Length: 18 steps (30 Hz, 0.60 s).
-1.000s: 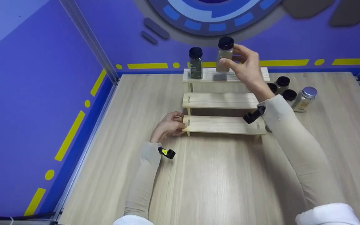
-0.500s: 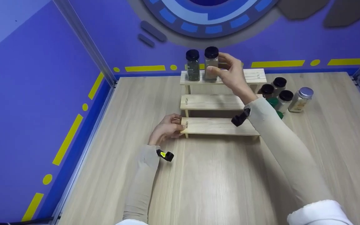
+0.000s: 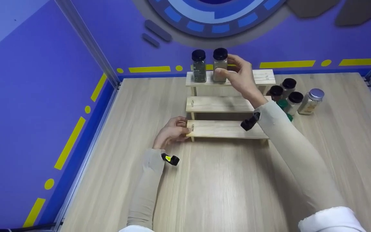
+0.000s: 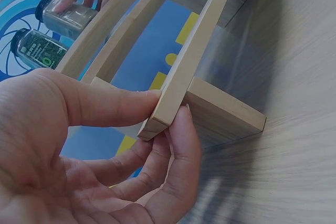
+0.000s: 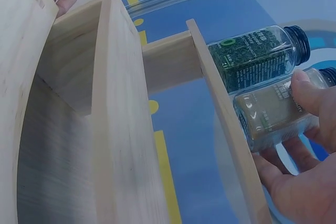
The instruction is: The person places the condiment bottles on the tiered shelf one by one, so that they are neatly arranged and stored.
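My right hand [image 3: 242, 77] holds a spice jar [image 5: 273, 111] of brownish powder with a black lid, thumb on one side and fingers on the other. The jar stands upright at the top shelf of a three-step wooden rack [image 3: 227, 129]. Just left of it, a jar of dark green flakes [image 3: 199, 69] stands on the same shelf; in the right wrist view the two are close together. Down at the lowest shelf, my left hand [image 3: 172, 130] pinches the board's left end [image 4: 163, 114] between thumb and fingers.
Right of the rack, several jars stand on the wooden table [image 3: 217, 187]: black-lidded ones [image 3: 295, 100], green-lidded ones [image 3: 282, 103] partly behind my right sleeve, and one with a silver lid [image 3: 312, 101]. A blue printed wall [image 3: 172, 54] rises behind the rack.
My right hand has brought the powder jar left and down onto the top shelf, near the green-flake jar. The left hand has stayed at the lowest shelf's end.
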Each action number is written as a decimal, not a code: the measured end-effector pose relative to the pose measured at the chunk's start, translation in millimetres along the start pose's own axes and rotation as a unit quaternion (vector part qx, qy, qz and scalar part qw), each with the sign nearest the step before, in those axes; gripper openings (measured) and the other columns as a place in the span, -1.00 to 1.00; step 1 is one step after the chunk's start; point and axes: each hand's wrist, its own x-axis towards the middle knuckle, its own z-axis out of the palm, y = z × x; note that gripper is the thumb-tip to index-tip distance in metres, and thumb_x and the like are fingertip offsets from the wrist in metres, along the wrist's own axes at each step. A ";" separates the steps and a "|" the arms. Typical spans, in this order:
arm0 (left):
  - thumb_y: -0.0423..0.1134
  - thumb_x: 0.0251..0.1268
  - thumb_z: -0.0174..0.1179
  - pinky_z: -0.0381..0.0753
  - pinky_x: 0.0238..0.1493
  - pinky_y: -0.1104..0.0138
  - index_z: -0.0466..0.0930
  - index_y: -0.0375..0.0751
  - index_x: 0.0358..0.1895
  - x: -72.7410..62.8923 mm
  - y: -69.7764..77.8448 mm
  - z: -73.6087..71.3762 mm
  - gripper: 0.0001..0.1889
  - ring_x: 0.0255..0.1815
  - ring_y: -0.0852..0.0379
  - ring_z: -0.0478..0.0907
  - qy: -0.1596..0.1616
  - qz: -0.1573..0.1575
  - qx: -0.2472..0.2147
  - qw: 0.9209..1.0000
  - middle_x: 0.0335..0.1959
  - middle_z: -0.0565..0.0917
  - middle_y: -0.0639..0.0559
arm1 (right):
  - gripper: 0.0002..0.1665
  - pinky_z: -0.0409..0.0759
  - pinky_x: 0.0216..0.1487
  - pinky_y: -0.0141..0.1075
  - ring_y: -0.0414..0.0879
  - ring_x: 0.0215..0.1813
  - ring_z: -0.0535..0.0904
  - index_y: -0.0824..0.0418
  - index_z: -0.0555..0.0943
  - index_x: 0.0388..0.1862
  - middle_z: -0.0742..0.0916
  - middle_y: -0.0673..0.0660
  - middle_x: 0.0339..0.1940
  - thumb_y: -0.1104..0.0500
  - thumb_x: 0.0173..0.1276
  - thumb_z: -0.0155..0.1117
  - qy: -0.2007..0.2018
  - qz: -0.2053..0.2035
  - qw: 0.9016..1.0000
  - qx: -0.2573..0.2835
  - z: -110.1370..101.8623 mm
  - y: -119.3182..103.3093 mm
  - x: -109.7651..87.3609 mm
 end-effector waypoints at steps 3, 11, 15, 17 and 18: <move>-0.61 0.28 0.27 0.77 -0.28 0.34 0.46 -0.31 0.27 -0.2 0.1 -1.4 -0.50 -0.19 0.05 0.64 0.001 0.001 0.002 1.000 -0.04 0.62 -0.09 | -0.35 0.70 0.25 -0.21 0.05 0.29 0.68 0.09 0.62 0.43 0.73 0.19 0.29 0.14 0.38 0.57 -0.003 -0.008 1.000 -0.009 -0.1 0.6 -1.0; -0.56 0.30 0.29 0.74 -0.28 0.34 0.46 -0.29 0.28 -2.8 -0.5 -1.5 -0.51 -0.18 0.06 0.66 -0.003 0.004 0.012 1.000 -0.01 0.65 -0.09 | -0.31 0.67 0.38 -0.15 0.14 0.31 0.67 0.17 0.58 0.47 0.71 0.27 0.31 0.15 0.39 0.57 0.001 -0.029 0.999 -0.028 1.4 2.6 -3.5; -0.58 0.28 0.29 0.75 -0.30 0.36 0.47 -0.30 0.26 -1.7 -0.7 -0.8 -0.51 -0.19 0.07 0.65 0.003 0.006 0.007 1.000 -0.03 0.64 -0.08 | -0.32 0.67 0.38 -0.12 0.18 0.30 0.69 0.18 0.58 0.46 0.72 0.29 0.30 0.14 0.40 0.57 0.002 -0.037 0.999 -0.036 1.7 3.0 -4.3; -0.59 0.28 0.29 0.75 -0.31 0.37 0.48 -0.30 0.26 -1.2 -0.6 -0.6 -0.51 -0.19 0.07 0.65 0.005 0.005 0.008 1.000 -0.03 0.64 -0.08 | -0.31 0.67 0.39 -0.11 0.19 0.30 0.70 0.19 0.58 0.46 0.72 0.30 0.29 0.14 0.40 0.57 0.002 -0.045 0.998 -0.043 1.8 3.4 -4.6; -0.59 0.27 0.29 0.75 -0.31 0.38 0.48 -0.30 0.26 -1.3 -0.5 -0.6 -0.51 -0.19 0.07 0.65 0.006 0.004 0.008 1.000 -0.02 0.63 -0.09 | -0.30 0.67 0.39 -0.11 0.20 0.29 0.70 0.19 0.57 0.47 0.72 0.31 0.29 0.14 0.39 0.57 0.002 -0.048 0.998 -0.045 1.9 3.7 -4.7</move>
